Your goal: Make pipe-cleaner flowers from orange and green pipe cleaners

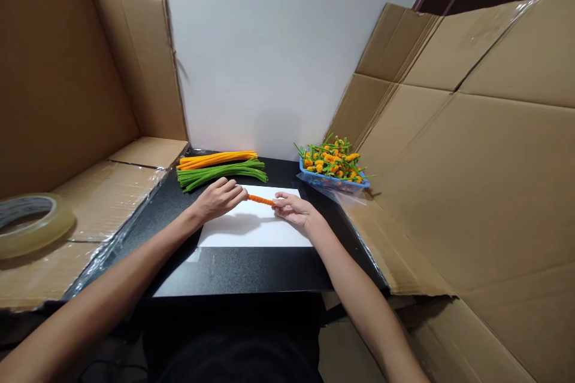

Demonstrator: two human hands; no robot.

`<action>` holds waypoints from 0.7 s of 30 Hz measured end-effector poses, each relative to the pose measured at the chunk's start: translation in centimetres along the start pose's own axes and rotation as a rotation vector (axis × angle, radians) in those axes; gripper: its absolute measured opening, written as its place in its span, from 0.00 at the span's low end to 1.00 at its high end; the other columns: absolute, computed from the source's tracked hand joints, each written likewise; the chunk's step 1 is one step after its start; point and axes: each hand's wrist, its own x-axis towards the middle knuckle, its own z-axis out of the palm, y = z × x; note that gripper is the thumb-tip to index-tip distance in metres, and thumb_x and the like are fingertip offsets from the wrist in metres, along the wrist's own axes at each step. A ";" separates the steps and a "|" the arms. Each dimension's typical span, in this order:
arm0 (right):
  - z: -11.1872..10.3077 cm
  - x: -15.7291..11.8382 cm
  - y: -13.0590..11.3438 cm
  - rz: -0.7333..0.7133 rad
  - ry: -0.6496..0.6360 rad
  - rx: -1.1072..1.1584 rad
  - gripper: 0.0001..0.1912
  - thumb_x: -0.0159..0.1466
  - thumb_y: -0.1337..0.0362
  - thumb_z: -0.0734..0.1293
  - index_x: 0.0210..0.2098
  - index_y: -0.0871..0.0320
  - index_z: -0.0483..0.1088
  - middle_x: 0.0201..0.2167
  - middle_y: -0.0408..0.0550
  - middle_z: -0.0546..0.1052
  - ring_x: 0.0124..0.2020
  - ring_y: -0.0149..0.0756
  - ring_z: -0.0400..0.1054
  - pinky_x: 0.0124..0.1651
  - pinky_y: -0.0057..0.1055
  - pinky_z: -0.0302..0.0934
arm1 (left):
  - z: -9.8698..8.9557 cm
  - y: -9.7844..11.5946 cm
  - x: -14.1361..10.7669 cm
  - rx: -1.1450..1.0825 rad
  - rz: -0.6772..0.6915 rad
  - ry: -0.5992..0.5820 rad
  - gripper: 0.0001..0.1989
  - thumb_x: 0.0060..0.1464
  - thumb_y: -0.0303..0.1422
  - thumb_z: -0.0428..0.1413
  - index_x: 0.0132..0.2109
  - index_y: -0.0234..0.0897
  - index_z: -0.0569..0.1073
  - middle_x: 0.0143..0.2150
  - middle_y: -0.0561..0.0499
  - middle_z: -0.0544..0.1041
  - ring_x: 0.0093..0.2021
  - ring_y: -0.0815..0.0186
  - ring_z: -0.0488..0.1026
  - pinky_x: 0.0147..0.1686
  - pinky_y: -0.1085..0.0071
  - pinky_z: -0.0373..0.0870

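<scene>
A short twisted orange pipe cleaner (260, 200) spans the gap between my hands, just above a white paper sheet (251, 233). My left hand (219, 199) pinches its left end, and my right hand (291, 209) pinches its right end. Both hands rest over the paper on a black table (242, 269). Beyond my left hand lie a bundle of orange pipe cleaners (218, 159) and a bundle of green pipe cleaners (220, 175). Past my right hand, a blue basket (335, 181) holds orange-and-green pipe-cleaner flowers (332, 158).
Cardboard sheets (467, 161) line the right side and another cardboard sheet (76, 84) the left, with a white wall (269, 42) behind the table. A roll of clear packing tape (33, 224) lies on the cardboard at the left.
</scene>
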 end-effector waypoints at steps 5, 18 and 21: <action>0.6 0.2 0.5 0.023 0.031 -0.002 0.20 0.48 0.80 0.73 0.32 0.56 0.63 0.28 0.43 0.71 0.26 0.28 0.67 0.25 0.22 0.63 | 0.1 -0.3 -0.5 -0.216 -0.147 -0.251 0.14 0.70 0.32 0.44 0.39 0.39 0.71 0.31 0.49 0.73 0.33 0.63 0.65 0.34 0.64 0.56; 1.5 0.2 1.0 -0.171 0.121 -0.176 0.14 0.49 0.76 0.72 0.30 0.58 0.66 0.24 0.43 0.73 0.25 0.29 0.68 0.30 0.25 0.64 | 1.1 -0.7 -0.6 -0.456 -0.231 -0.408 0.16 0.70 0.33 0.42 0.37 0.37 0.72 0.33 0.44 0.74 0.35 0.60 0.68 0.38 0.63 0.59; 1.7 0.0 1.2 -0.342 0.172 -0.384 0.10 0.51 0.69 0.74 0.31 0.60 0.70 0.21 0.41 0.73 0.26 0.31 0.69 0.33 0.28 0.64 | 1.8 -0.6 -0.8 -0.507 -0.230 -0.461 0.16 0.69 0.32 0.42 0.38 0.36 0.73 0.32 0.44 0.74 0.35 0.61 0.69 0.38 0.65 0.60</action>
